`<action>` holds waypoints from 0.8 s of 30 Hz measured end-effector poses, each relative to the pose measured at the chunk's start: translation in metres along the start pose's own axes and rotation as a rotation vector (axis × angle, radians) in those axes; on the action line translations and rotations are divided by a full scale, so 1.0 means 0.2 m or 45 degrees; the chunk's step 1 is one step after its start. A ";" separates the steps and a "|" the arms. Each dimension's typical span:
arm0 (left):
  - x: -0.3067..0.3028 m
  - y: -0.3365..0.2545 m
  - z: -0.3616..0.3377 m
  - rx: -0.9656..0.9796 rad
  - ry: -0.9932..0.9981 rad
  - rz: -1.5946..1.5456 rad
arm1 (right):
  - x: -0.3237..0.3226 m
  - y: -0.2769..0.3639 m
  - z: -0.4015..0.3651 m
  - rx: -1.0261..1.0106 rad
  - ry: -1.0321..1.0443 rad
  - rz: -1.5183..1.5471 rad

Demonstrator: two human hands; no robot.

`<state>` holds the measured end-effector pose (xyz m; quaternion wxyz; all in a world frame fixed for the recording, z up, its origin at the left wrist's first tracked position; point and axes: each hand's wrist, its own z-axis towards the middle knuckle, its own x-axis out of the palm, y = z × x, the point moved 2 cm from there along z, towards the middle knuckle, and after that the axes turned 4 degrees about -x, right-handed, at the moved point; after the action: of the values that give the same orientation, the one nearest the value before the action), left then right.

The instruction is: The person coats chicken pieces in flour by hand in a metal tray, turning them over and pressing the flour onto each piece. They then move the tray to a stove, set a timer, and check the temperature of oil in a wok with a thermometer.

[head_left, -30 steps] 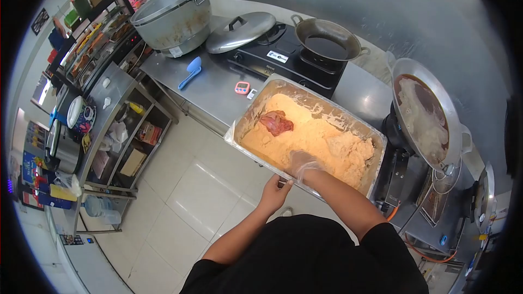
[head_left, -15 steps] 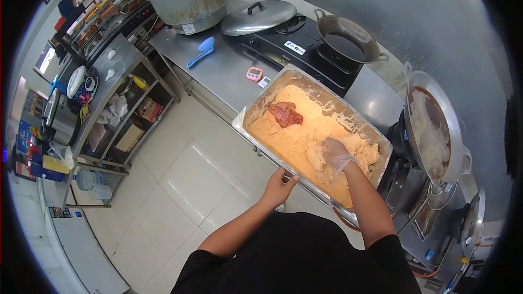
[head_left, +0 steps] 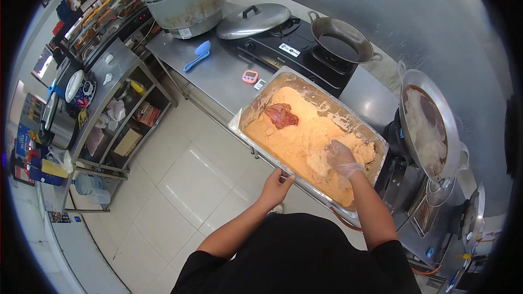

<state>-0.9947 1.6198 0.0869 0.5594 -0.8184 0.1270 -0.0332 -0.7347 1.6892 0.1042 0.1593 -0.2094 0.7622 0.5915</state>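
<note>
A deep metal tray (head_left: 235, 123) holds orange-tinted flour (head_left: 291, 141). One raw red piece of meat (head_left: 281, 115) lies on the flour toward the tray's left end. My left hand (head_left: 277, 188) grips the near rim, its fingers and thumb closed at the edge. Inside the tray, my right hand (head_left: 342, 159) wears a clear plastic glove and has its fingers curled down into the flour. Beside those fingers is a pale, thickly coated lump (head_left: 317, 160); whether they hold it is hidden. More coated pieces (head_left: 364, 151) sit at the right end.
Behind the tray is a black gas stove (head_left: 267, 57) with a pan of dark liquid (head_left: 339, 48). To the right, a large wok (head_left: 404, 103) contains foaming oil. A pink timer (head_left: 250, 77), blue utensils (head_left: 197, 56), a lid (head_left: 253, 22) and a big pot (head_left: 188, 8) stand leftward.
My right hand has shifted slightly within the flour, its fingers now more curled. My left hand stays on the rim. The whole view has moved a little.
</note>
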 end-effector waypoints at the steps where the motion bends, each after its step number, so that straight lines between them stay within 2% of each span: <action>1: -0.01 0.00 0.00 -0.012 0.004 0.030 | 0.01 -0.01 0.02 0.023 0.099 -0.029; 2: -0.01 0.00 0.00 -0.022 0.008 0.061 | 0.02 -0.02 0.03 0.045 0.196 -0.058; 5: 0.00 0.01 0.00 0.010 -0.001 0.033 | 0.06 0.07 0.02 0.254 0.459 0.510; 8: 0.01 0.03 0.00 0.046 -0.056 -0.048 | 0.13 0.05 0.05 -0.010 0.348 0.126; 11: 0.00 0.02 0.00 0.012 -0.047 -0.048 | 0.13 -0.01 0.13 -0.012 0.135 -0.103; 14: 0.00 0.00 -0.01 -0.018 -0.053 -0.014 | 0.06 0.01 0.17 -0.355 -0.034 -0.456; 17: 0.00 0.02 0.00 0.058 -0.048 -0.067 | -0.08 -0.11 0.22 -0.291 -0.066 -0.658; 20: -0.01 -0.01 -0.01 -0.003 -0.034 0.001 | -0.21 -0.15 0.24 -0.234 -0.054 -0.778; 24: -0.01 -0.04 0.00 0.019 -0.016 -0.047 | -0.07 0.04 0.29 -0.333 0.081 -0.728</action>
<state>-0.9959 1.6222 0.0942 0.5656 -0.8166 0.1080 -0.0393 -0.7277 1.7497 0.1026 0.2669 -0.4525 0.5945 0.6088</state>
